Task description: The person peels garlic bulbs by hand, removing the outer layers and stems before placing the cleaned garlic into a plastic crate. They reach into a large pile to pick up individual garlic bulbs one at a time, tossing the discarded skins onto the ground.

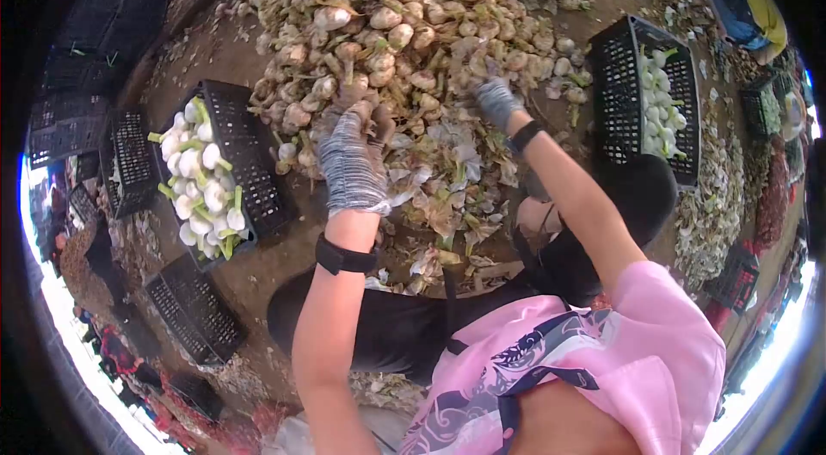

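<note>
A large heap of unpeeled garlic bulbs [400,33] fills the upper middle. My left hand [354,154], in a grey striped glove, reaches to the heap's lower left edge; its fingers are bent around something at the bulbs, which I cannot make out. My right hand [497,99], also gloved, touches the heap's right part, and its fingertips blend into the bulbs. Loose papery skins [452,171] lie between and below the hands.
Black crates of peeled white garlic stand at the left [228,123] and right [618,93]. An empty-looking black crate [196,310] is at lower left. My bent legs [387,330] flank the skins. Another person [747,12] is at the upper right.
</note>
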Tool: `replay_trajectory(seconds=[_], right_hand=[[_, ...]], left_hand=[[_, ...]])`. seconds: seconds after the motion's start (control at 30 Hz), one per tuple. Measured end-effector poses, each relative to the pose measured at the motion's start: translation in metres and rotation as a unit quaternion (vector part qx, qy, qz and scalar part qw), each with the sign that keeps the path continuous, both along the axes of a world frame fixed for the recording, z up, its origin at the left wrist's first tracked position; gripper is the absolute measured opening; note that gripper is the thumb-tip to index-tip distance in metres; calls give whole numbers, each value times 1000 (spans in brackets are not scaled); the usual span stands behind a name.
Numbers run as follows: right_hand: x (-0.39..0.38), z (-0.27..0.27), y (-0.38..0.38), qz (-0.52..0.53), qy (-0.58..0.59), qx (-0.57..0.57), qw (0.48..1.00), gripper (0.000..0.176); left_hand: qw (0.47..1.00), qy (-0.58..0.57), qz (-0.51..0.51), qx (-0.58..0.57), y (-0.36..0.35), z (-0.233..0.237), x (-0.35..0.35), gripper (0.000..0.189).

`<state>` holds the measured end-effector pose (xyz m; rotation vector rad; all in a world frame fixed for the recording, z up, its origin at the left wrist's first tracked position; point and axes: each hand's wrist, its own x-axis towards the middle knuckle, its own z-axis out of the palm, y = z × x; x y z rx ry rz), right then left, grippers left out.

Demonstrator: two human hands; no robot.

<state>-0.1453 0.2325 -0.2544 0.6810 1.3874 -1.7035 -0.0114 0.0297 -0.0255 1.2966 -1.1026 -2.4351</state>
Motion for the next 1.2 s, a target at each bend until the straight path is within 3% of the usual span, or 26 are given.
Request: replay_trajectory(seconds=[0.03, 0.07, 0.1, 0.17, 0.2, 0.23, 0.33, 0.43, 0.47, 0.5, 0.53, 0.57, 0.6, 0.63, 0.67, 0.7, 0.77, 0.8, 0.83, 0.9, 0.93, 0.97, 1.03, 1.1, 1.17, 1.2], right_hand=[[-4, -35, -21, 117, 94, 138, 979, 20], [-8, -60, -43, 228, 186, 269, 917, 20], [-8, -55, -67, 329, 274, 388, 816, 20], [-19, -21, -98, 274, 204, 394, 854, 26], [-37, -87, -108, 141, 189, 472, 849, 33], [-43, -135, -108, 144, 192, 469, 850, 33], [-39, -145, -108, 197, 290, 451, 821, 29], [-15, -37, -97, 298, 314, 440, 787, 22], [-17, -39, -89, 335, 334, 426, 771, 21], [-17, -66, -78, 246, 370, 356, 822, 20], [-16, -98, -66, 247, 373, 358, 820, 20], [-15, -129, -53, 196, 477, 180, 838, 10], [-9, -96, -55, 137, 559, -7, 818, 22], [-2, -60, -48, 140, 433, -42, 890, 23], [14, 26, -51, 116, 284, -70, 949, 24], [30, 121, -57, 76, 143, -78, 984, 27], [37, 144, -44, 125, 211, -153, 957, 27], [28, 91, -35, 184, 484, -51, 854, 23], [25, 101, -30, 181, 490, -50, 852, 23], [31, 147, -20, 187, 392, -152, 888, 32], [45, 205, -27, 81, 253, -233, 936, 32], [48, 225, -24, 79, 257, -234, 934, 32], [52, 242, -19, 140, 318, -95, 933, 26], [55, 239, -13, 163, 354, -60, 919, 22], [65, 239, -13, 149, 354, -89, 919, 22], [64, 235, -11, 230, 489, 35, 841, 22]], left_hand=[[1000, -1, 6, -3, -1, -2, 2, 15], [999, 30, -22, -11, -2, -4, 5, 14], [997, 61, -50, -20, -3, -6, 6, 13], [997, 43, -48, -36, -3, -10, 6, 12], [997, 43, -54, -30, -2, -10, 7, 12], [997, 44, -62, -24, -1, -10, 8, 12], [999, 20, -34, 0, 0, -13, 6, 14], [999, 33, -37, 19, -6, -23, 6, 17], [999, 16, -48, -10, -7, -23, 5, 16], [998, -2, -59, -38, -7, -23, 5, 15], [998, 33, -56, -28, -6, -23, 6, 18], [998, 36, -54, -26, -6, -26, 6, 18], [991, 16, -100, -93, -7, -31, 4, 28], [976, -3, -146, -159, -5, -35, 2, 38], [973, 39, -166, -153, -1, -33, 0, 52], [973, 45, -167, -155, 3, -34, -1, 52], [873, 162, -235, -396, 9, -46, -3, 60], [821, 198, -278, -457, 8, -52, -7, 62], [818, 204, -278, -460, 9, -39, -9, 62], [891, 226, -293, -261, 14, -7, -9, 61], [888, 260, -277, -261, 17, -8, -7, 55], [885, 263, -279, -263, 17, -7, -7, 55], [932, 258, -250, -34, 17, -7, -4, 50], [944, 224, -236, -50, 20, 0, -4, 45], [941, 208, -268, 13, 17, -4, -4, 53], [941, 200, -259, 80, 17, -20, -13, 52]])
